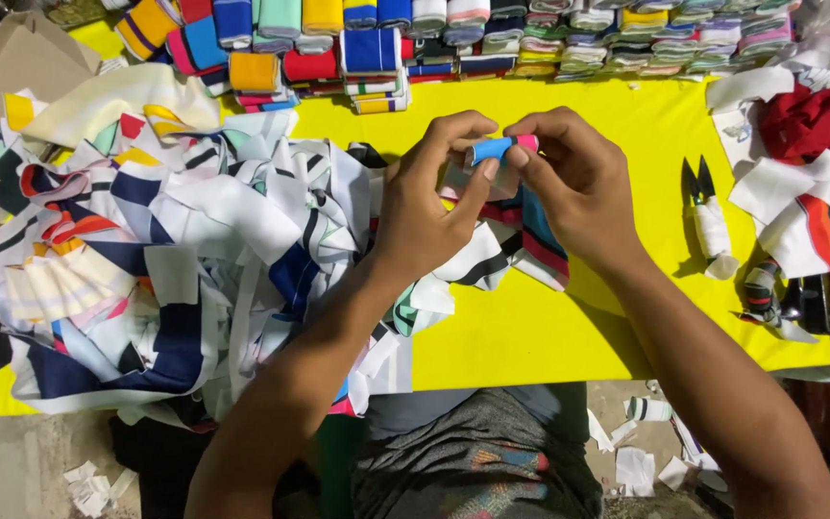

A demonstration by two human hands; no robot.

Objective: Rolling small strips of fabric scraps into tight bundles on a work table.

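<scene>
Both of my hands meet over the middle of a yellow table (pixel 530 332). My left hand (pixel 429 207) and my right hand (pixel 578 187) pinch between their fingertips a small tight roll of striped cloth (pixel 498 147), blue with a pink end. A loose tail of the same striped strip (pixel 542 245) hangs down from the roll onto the table under my right hand. A big heap of white, navy and multicoloured fabric strips (pixel 165 259) lies just left of my left forearm.
Rows of folded and rolled cloth strips (pixel 453 38) line the table's far edge. Small black thread snips with a white-wrapped handle (pixel 708 216) lie right of my hands. Red and white scraps (pixel 809 173) pile at the right. Brown cardboard (pixel 2 86) sits far left. Scraps litter the floor (pixel 641 461).
</scene>
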